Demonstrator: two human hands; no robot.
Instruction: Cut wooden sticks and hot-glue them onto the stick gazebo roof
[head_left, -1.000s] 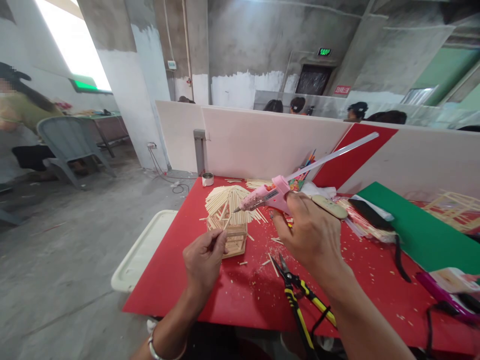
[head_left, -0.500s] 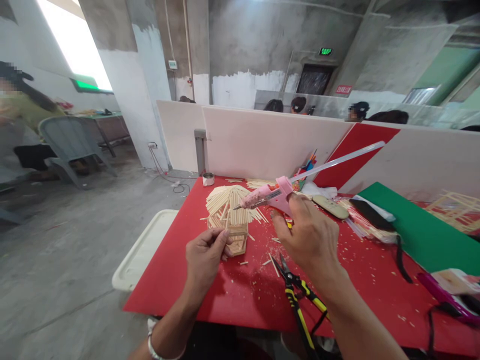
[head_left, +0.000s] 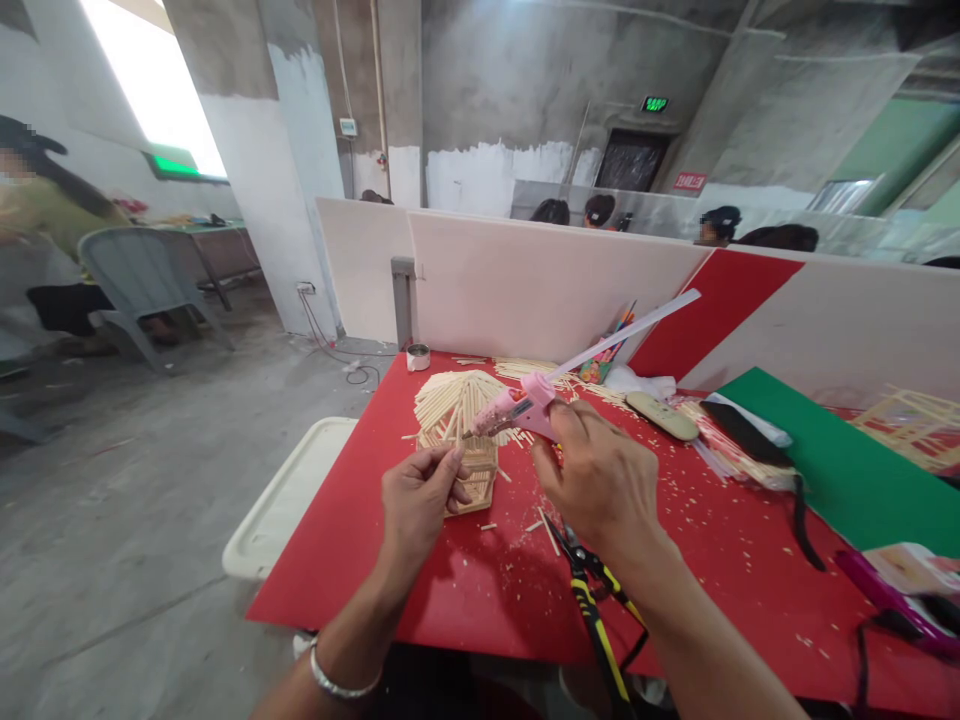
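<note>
My right hand (head_left: 604, 470) is wrapped round a pink hot glue gun (head_left: 517, 406), with a long translucent glue stick (head_left: 630, 332) standing out of its back. The gun's nozzle points down left, close to the fingertips of my left hand (head_left: 420, 500). Those fingers are pinched on a thin wooden stick (head_left: 459, 432) held upright; whether the nozzle touches it I cannot tell. Just behind lies a small house-like model (head_left: 480, 492) of glued wooden sticks, partly hidden by my left fingers. Fanned pale sticks (head_left: 439, 400) spread behind it.
Yellow-and-black pruning shears (head_left: 592, 610) lie on the red tabletop (head_left: 345, 560) by my right forearm. Farther back are a tape roll (head_left: 418, 357), loose sticks, an oval case (head_left: 660, 415) and a green board (head_left: 847, 470). A white partition (head_left: 540, 285) closes off the far side.
My right hand has brought the glue gun left and down, its nozzle now close to the stick. My left hand has shifted slightly right, still pinching the stick.
</note>
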